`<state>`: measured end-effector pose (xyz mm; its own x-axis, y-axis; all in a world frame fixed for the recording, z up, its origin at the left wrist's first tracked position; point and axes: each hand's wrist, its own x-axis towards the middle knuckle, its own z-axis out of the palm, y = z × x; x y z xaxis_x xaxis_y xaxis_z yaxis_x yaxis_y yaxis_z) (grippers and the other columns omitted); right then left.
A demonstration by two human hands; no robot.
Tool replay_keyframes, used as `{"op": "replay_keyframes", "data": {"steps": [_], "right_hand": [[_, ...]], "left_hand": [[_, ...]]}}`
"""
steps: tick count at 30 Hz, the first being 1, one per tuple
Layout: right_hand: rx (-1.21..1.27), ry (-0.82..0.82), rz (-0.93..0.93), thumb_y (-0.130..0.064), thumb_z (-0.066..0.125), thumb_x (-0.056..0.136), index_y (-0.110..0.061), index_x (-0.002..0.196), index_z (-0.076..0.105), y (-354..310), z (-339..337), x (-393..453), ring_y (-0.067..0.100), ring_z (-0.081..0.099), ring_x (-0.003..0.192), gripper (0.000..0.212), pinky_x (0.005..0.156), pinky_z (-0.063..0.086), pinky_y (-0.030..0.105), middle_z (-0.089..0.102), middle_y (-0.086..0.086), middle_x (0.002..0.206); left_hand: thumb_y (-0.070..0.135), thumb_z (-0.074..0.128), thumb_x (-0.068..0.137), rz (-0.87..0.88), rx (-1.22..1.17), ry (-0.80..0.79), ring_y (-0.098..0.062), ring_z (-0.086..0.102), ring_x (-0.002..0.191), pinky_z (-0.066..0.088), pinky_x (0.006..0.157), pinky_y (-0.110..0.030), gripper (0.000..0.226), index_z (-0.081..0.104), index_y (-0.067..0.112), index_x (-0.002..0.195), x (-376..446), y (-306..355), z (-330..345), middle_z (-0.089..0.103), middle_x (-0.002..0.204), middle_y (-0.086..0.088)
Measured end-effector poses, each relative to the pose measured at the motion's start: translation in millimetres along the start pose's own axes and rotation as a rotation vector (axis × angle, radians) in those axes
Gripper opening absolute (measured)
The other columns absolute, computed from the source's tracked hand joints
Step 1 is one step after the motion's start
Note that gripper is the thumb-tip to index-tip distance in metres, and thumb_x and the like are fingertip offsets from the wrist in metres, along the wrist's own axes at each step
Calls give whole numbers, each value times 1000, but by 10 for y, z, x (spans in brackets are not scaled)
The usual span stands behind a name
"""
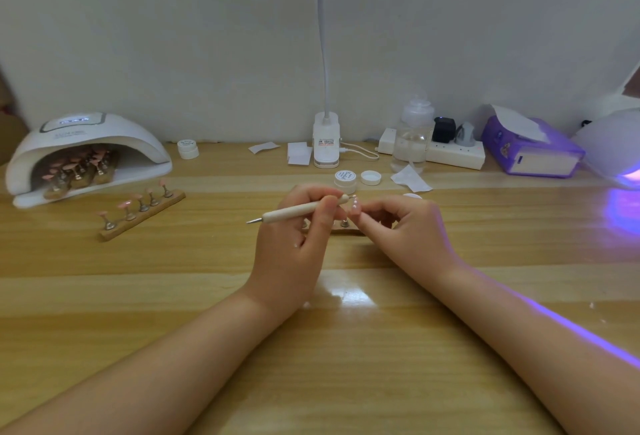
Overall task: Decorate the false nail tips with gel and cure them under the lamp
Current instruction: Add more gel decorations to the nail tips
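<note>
False nail tip (355, 210), pink with 3 small white beads on it, is pinched in the right hand (398, 227) just in front of the open gel pot (345, 181). The left hand (298, 227) grips a dotting pen (301, 210), its fingers curled round the shaft and its working end touching the tip. Far left of the pot, several pink tips sit on stands inside the curing lamp (86, 154), and 1 wooden strip (142, 211) of 5 tips waits outside it. Decoration looks mid-way; curing of this tip remains.
</note>
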<state>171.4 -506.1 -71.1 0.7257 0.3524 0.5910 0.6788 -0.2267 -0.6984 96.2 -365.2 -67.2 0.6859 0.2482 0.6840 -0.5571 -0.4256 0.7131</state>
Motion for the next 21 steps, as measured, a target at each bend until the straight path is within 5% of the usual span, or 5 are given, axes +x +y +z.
{"op": "replay_keyframes", "data": {"steps": [7, 11, 21], "right_hand": [[12, -11, 39, -16, 73, 81, -12, 78, 76, 5, -3, 3, 10, 50, 53, 6, 55, 41, 22, 65, -2, 60], [25, -1, 52, -16, 73, 82, -13, 78, 76, 21, -13, 6, 7, 50, 54, 6, 55, 42, 23, 64, -5, 59], [78, 38, 32, -14, 72, 82, -14, 85, 76, 29, -20, 11, 29, 61, 64, 4, 63, 50, 41, 70, 6, 68]], "left_hand": [[29, 48, 94, 54, -58, 44, -11, 67, 86, 55, 76, -31, 12, 59, 31, 99, 57, 51, -5, 68, 89, 7], [25, 45, 96, 90, -75, 56, -10, 66, 91, 51, 79, -21, 14, 56, 27, 105, 81, 46, -15, 65, 95, 15], [32, 45, 93, -2, -47, 52, -12, 66, 87, 54, 76, -29, 14, 57, 31, 100, 23, -46, -7, 66, 93, 7]]}}
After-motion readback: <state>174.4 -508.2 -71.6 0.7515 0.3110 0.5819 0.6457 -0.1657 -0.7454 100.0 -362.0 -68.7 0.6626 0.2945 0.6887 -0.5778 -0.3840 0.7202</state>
